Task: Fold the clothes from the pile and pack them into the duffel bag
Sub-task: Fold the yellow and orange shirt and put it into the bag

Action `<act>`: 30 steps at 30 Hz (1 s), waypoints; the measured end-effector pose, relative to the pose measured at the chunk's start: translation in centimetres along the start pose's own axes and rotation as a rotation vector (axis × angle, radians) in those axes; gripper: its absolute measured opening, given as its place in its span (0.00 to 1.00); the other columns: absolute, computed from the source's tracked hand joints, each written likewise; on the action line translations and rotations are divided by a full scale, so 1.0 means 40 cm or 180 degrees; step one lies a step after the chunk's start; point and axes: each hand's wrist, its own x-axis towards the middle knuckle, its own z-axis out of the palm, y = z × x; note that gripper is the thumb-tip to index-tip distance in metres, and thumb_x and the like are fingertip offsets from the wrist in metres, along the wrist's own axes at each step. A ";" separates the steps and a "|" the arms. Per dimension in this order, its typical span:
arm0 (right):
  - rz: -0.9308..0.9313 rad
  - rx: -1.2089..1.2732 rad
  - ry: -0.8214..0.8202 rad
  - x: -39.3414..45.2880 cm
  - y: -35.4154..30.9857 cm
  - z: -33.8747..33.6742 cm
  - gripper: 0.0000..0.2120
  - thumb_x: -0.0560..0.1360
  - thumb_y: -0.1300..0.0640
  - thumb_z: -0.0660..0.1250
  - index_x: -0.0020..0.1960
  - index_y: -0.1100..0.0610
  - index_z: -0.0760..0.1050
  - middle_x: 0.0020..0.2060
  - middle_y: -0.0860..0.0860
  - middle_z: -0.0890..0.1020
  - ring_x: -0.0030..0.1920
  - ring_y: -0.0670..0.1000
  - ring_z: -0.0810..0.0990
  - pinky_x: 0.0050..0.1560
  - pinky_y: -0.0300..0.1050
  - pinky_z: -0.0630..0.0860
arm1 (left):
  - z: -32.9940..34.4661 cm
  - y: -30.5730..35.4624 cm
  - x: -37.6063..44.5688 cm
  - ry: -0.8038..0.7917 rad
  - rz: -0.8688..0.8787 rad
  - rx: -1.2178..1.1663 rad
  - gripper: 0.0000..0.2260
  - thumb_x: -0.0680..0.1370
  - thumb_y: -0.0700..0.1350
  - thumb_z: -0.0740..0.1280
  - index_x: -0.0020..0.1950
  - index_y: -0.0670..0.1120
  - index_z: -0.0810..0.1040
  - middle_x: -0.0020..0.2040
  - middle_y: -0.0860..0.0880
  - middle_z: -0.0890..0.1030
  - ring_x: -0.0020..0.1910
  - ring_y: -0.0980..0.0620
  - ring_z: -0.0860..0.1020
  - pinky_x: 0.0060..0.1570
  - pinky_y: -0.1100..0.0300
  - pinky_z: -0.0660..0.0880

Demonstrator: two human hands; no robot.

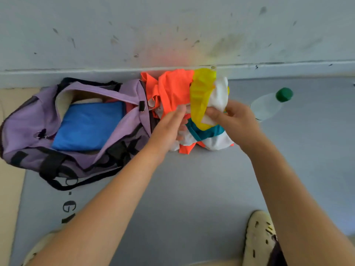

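Grey mat [192, 189], bare in front, ending at wall edge. Purple duffel bag [28, 121] left, unzipped, blue folded cloth [88, 125] inside. Clothes pile [172, 89] just beside, against wall. Left hand [169, 127] flat on pile; right hand [230, 116] pinching yellow-white garment [201, 93].

There is one camera, worn on the person's head. It looks forward and down at a grey mat [192, 189] by a wall [172, 25]. The view is wide and bends at the edges. The arms reach in from the bottom. The camera sits close above the floor things. No other view shares the scene.
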 end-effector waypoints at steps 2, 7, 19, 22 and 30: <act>-0.0001 0.0202 -0.0730 -0.064 -0.053 -0.019 0.09 0.72 0.49 0.74 0.47 0.53 0.84 0.43 0.54 0.85 0.42 0.48 0.83 0.48 0.41 0.78 | 0.016 0.048 -0.050 -0.0552 -0.0139 -0.0893 0.27 0.73 0.67 0.59 0.64 0.52 0.78 0.59 0.47 0.83 0.58 0.46 0.81 0.58 0.46 0.76; -0.0111 0.0496 -0.1188 -0.168 -0.187 -0.042 0.08 0.73 0.53 0.73 0.46 0.57 0.83 0.44 0.58 0.85 0.46 0.57 0.85 0.54 0.53 0.79 | 0.043 0.178 -0.202 -0.0459 0.0078 -0.1065 0.22 0.75 0.52 0.71 0.67 0.48 0.77 0.59 0.45 0.83 0.56 0.46 0.82 0.46 0.52 0.81; -0.1169 0.0833 -0.0438 -0.509 -0.592 -0.251 0.16 0.73 0.42 0.69 0.53 0.54 0.81 0.48 0.49 0.84 0.49 0.48 0.82 0.52 0.44 0.77 | -0.027 0.559 -0.714 0.1198 0.2403 0.0794 0.07 0.73 0.61 0.68 0.35 0.63 0.78 0.52 0.51 0.77 0.57 0.51 0.76 0.60 0.51 0.73; -0.1348 0.1355 -0.0608 -0.589 -0.682 -0.280 0.17 0.74 0.46 0.66 0.54 0.57 0.81 0.44 0.53 0.84 0.46 0.51 0.83 0.47 0.47 0.80 | -0.023 0.623 -0.836 0.0965 0.2843 0.0711 0.09 0.74 0.61 0.67 0.43 0.58 0.80 0.58 0.54 0.75 0.63 0.52 0.73 0.66 0.48 0.69; -0.1167 0.1974 -0.0556 -0.700 -0.795 -0.280 0.16 0.79 0.49 0.64 0.52 0.62 0.80 0.41 0.55 0.84 0.42 0.51 0.84 0.39 0.43 0.81 | 0.020 0.591 -0.944 -0.0353 0.2215 0.1338 0.22 0.65 0.64 0.74 0.57 0.67 0.75 0.52 0.61 0.83 0.52 0.61 0.81 0.50 0.63 0.78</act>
